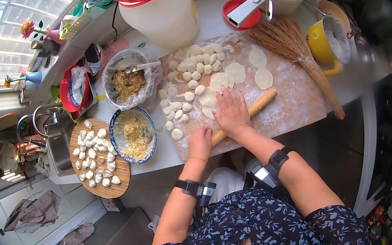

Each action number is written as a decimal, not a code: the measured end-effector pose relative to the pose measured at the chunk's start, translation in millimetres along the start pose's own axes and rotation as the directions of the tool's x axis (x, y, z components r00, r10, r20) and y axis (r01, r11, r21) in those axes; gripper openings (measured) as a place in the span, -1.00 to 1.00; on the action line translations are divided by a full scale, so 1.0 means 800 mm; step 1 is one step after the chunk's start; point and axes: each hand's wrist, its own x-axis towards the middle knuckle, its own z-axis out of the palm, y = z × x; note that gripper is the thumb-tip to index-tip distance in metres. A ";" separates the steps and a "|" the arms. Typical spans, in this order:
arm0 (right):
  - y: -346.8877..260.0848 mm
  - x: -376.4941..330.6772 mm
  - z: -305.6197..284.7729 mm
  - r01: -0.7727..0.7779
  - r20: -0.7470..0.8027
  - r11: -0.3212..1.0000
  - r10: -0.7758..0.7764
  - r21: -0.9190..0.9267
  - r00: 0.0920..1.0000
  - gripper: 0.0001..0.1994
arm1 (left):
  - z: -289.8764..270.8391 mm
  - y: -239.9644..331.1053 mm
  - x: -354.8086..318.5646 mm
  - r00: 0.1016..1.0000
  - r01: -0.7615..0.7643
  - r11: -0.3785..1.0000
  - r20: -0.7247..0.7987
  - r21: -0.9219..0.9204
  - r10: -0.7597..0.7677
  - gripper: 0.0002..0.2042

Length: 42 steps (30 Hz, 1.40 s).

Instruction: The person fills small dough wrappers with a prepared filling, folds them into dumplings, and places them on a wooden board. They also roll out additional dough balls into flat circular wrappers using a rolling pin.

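Observation:
My right hand [231, 113] lies with fingers spread, its fingertips touching thin round dough wrappers [219, 80]. Its palm and wrist cross a wooden rolling pin [261, 103] that lies slantwise on the floured board [292, 103]. Beside the pin's near end, my left hand [199, 144] is closed; what its folded fingers hold, if anything, is hidden. Small flattened dough pieces [188, 96] are scattered over the board's left side. More rolled wrappers [263, 79] lie farther back.
Left of the board are a plastic-lined bowl of brown filling [128, 84], a blue-rimmed bowl of yellowish filling [135, 137] and a round wooden tray [121, 182] holding several dumplings. A straw brush [308, 58] rests across the board's far right. A big white bucket [163, 14] stands behind.

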 end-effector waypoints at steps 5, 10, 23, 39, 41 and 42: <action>0.046 -0.055 -0.001 0.266 0.157 0.961 -0.276 0.082 0.948 -0.45 | -0.001 -0.027 0.005 0.959 0.285 0.680 0.205 -0.676 -0.198 -0.82; 0.141 -0.109 -0.014 0.322 0.100 0.940 -0.333 0.114 0.938 -0.69 | -0.027 -0.024 -0.011 0.916 0.389 0.008 0.386 -0.921 -0.106 -0.75; 0.195 -0.031 -0.075 0.082 -0.263 0.990 -0.049 0.114 0.964 -0.64 | -0.080 -0.045 -0.139 0.988 -0.153 -0.598 -0.134 -0.787 -0.077 -0.80; -0.245 0.092 0.082 -0.228 0.294 0.588 -0.018 0.776 0.956 -0.79 | -0.216 -0.204 -0.194 0.915 -0.044 -0.190 0.037 -0.981 -0.402 -0.75; -0.257 0.091 0.076 -0.190 0.270 0.674 -0.016 0.714 0.963 -0.79 | -0.240 -0.222 -0.190 0.940 0.066 -0.099 0.095 -0.993 -0.329 -0.73; -0.262 0.089 0.072 -0.126 0.230 0.706 -0.053 0.697 0.972 -0.79 | -0.250 -0.229 -0.188 0.947 0.104 -0.066 0.119 -0.992 -0.300 -0.73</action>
